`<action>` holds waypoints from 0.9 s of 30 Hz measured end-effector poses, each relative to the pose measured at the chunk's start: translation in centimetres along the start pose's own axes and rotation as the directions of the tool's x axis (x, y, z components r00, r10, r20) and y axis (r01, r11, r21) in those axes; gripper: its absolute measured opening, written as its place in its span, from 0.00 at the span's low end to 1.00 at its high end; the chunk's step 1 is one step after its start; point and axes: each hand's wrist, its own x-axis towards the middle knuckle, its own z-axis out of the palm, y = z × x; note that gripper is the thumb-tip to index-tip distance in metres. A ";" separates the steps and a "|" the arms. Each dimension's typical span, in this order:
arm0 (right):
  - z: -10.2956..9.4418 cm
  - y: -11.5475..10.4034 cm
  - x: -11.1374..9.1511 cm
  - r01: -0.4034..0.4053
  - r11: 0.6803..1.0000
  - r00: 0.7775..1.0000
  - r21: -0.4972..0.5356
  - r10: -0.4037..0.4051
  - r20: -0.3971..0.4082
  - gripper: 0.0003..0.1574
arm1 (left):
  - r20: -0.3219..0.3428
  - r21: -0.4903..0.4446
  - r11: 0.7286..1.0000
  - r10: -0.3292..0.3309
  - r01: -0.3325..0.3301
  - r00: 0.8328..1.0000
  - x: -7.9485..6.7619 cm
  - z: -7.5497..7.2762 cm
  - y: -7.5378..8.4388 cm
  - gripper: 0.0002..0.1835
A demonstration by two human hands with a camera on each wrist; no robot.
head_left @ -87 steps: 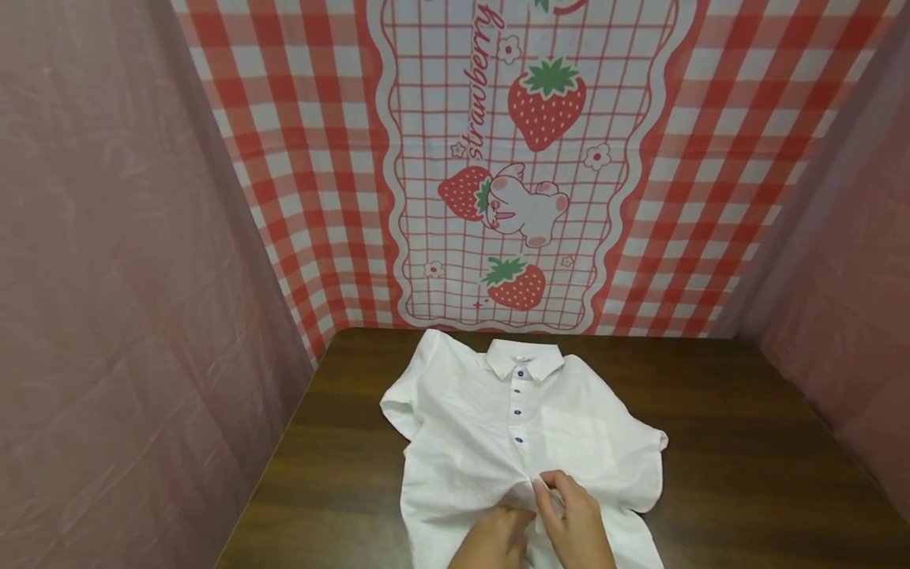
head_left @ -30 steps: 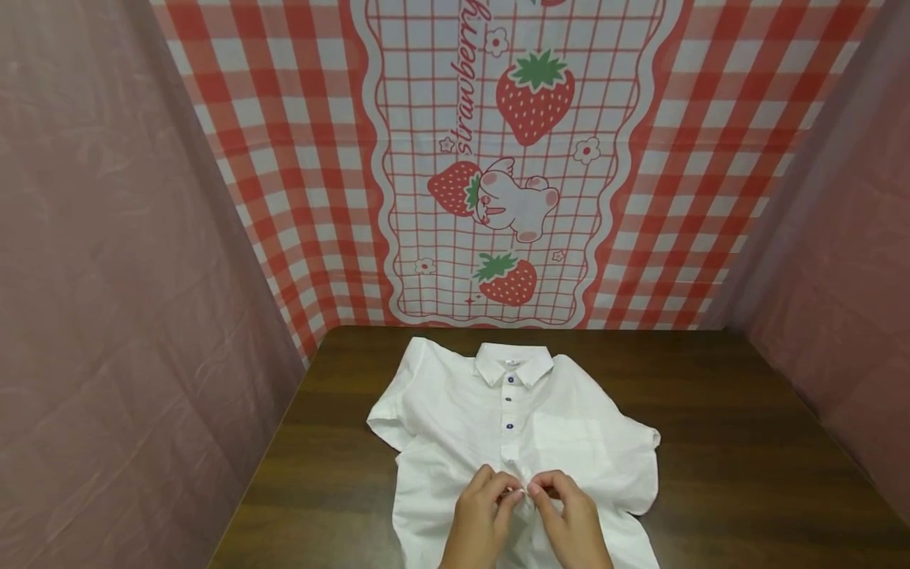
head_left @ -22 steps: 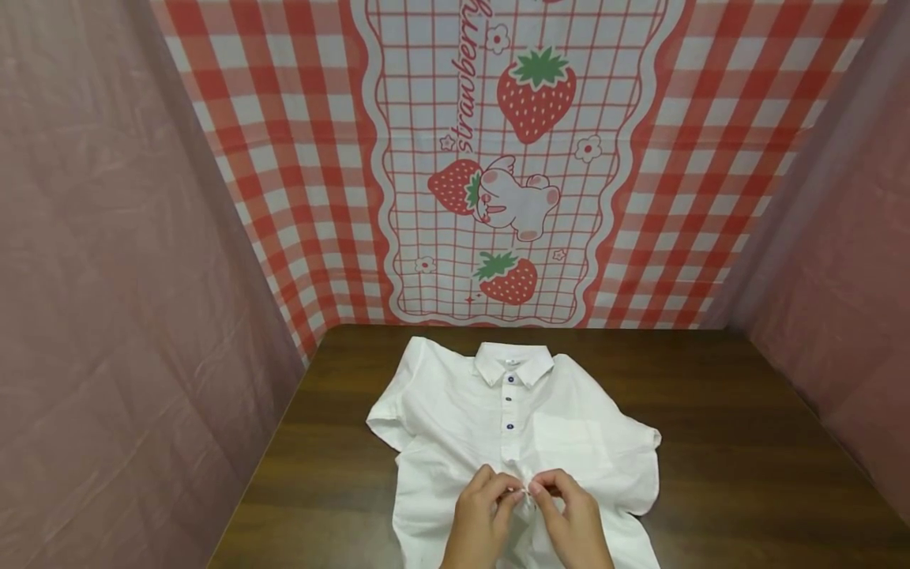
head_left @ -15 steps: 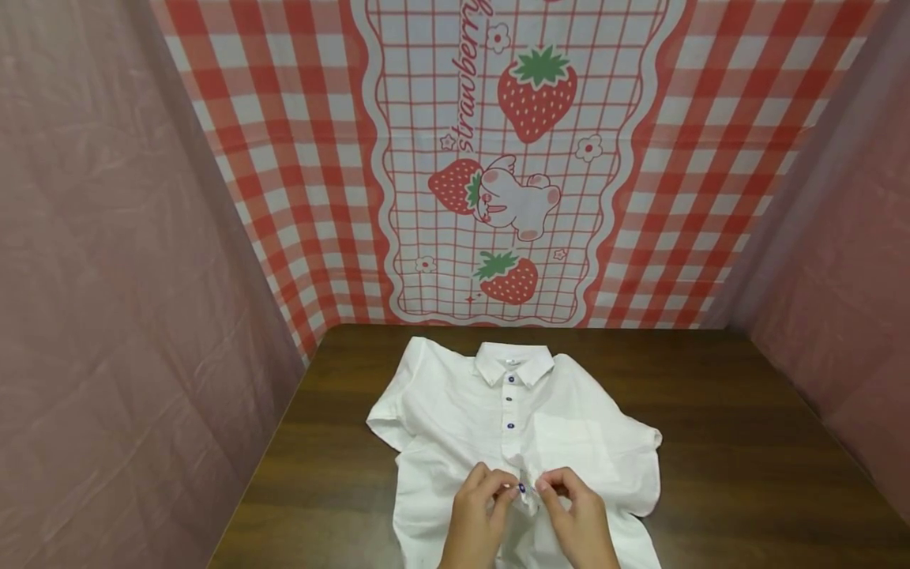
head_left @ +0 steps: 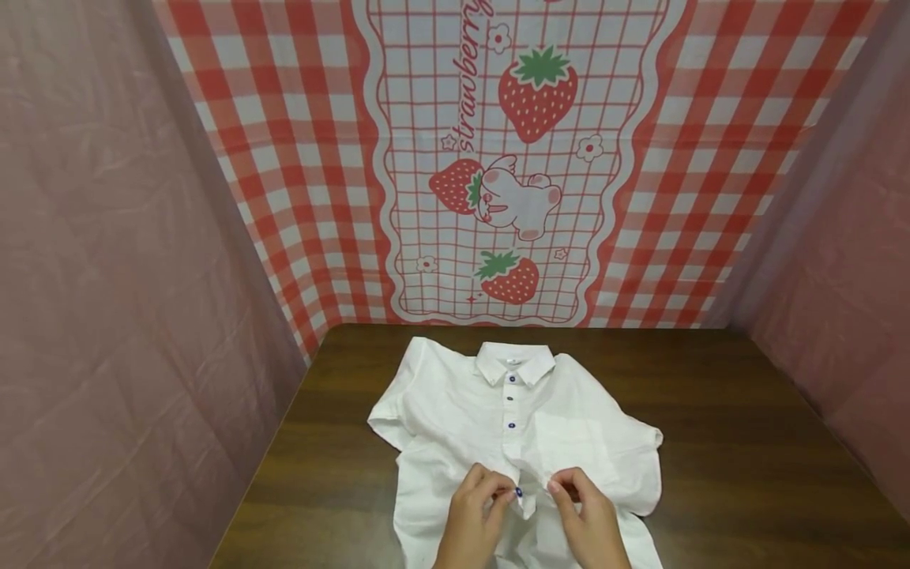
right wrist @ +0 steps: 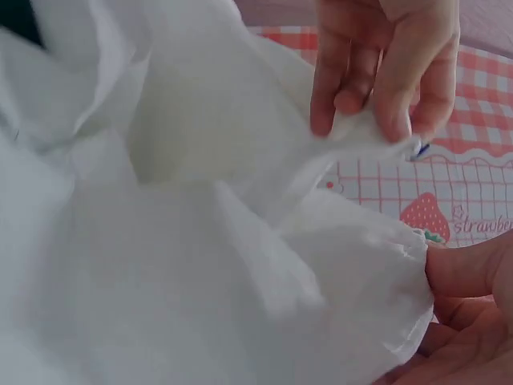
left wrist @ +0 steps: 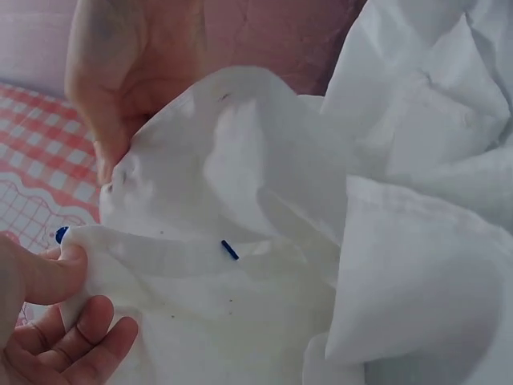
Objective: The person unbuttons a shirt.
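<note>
A white short-sleeved shirt lies face up on the dark wooden table, collar at the far side. Two blue buttons below the collar are fastened. My left hand pinches the placket edge that carries a blue button. My right hand pinches the opposite front edge, a little apart from it. In the left wrist view my left hand holds the cloth by the button. In the right wrist view my right hand grips a fold of the shirt.
A red-and-white checked strawberry cloth hangs behind the table. Pink sheets close off both sides. Bare tabletop shows left and right of the shirt.
My hands moved up the placket, met at the third button, then drew slightly apart. The blue button now shows between them, with the two front edges separated.
</note>
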 end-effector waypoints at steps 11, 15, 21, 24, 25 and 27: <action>-1.2 3.8 -0.8 0.012 0.974 0.998 -0.227 0.001 0.059 0.09 | 0.067 0.045 0.999 0.020 -0.023 0.998 -1.7 -1.1 -1.4 0.07; -1.1 4.2 -0.7 0.043 0.947 0.997 -0.318 -0.018 0.080 0.08 | 0.083 0.056 0.998 0.035 -0.040 0.996 -2.5 -1.1 -1.9 0.11; -0.1 2.3 0.2 0.114 0.951 0.993 -0.289 -0.110 0.029 0.08 | 0.069 0.040 0.997 0.068 -0.071 0.995 -3.3 -0.8 -2.4 0.11; 0.7 1.1 0.7 0.150 0.945 0.988 -0.290 -0.130 0.088 0.07 | 0.064 0.024 0.996 0.080 -0.081 0.995 -3.6 -0.6 -2.5 0.09; 1.0 0.7 0.9 0.164 0.940 0.984 -0.301 -0.133 0.119 0.07 | 0.061 0.019 0.996 0.084 -0.085 0.995 -3.6 -0.5 -2.5 0.09; 1.7 0.3 1.2 0.210 0.918 0.972 -0.335 -0.158 0.175 0.10 | 0.053 0.023 0.995 0.098 -0.099 0.994 -3.7 -0.4 -2.6 0.08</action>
